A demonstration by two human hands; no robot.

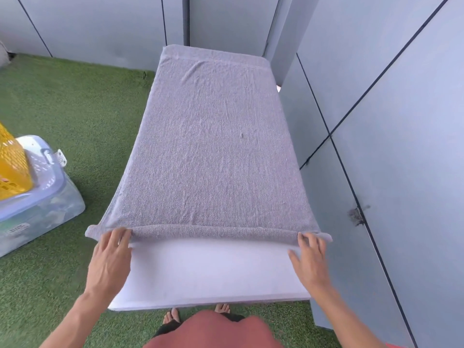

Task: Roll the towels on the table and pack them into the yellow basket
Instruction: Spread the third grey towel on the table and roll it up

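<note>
While spread flat: covers most of the white tabletop [213, 272], far edge at the far end, near edge turned over into a thin roll.
Towel [213, 146]: grey terry, lying lengthwise from far to near, left side draping slightly past the tabletop edge.
Rolled edge [213, 232]: narrow tube across the whole width, lying between the flat part and the bare near strip of tabletop.
Left hand [110, 259]: at the left end of the roll, fingers [118, 237] close together and bent over the roll, thumb at its near side, gripping the cloth.
Right hand [310, 257]: at the right end of the roll, fingers [305, 241] slightly spread and curled onto the roll, thumb tucked under the near side, gripping the cloth.
Yellow basket [12, 167]: at the far left edge of view, well apart from the tabletop, perforated wall, resting on top of a clear storage box [45, 204] with a pale lid.
Floor [75, 109]: green artificial grass, under box and tabletop.
Walls [389, 121]: grey panels with dark seams, far and right.
Person: reddish shirt and bare feet in sandals visible at the near edge.
</note>
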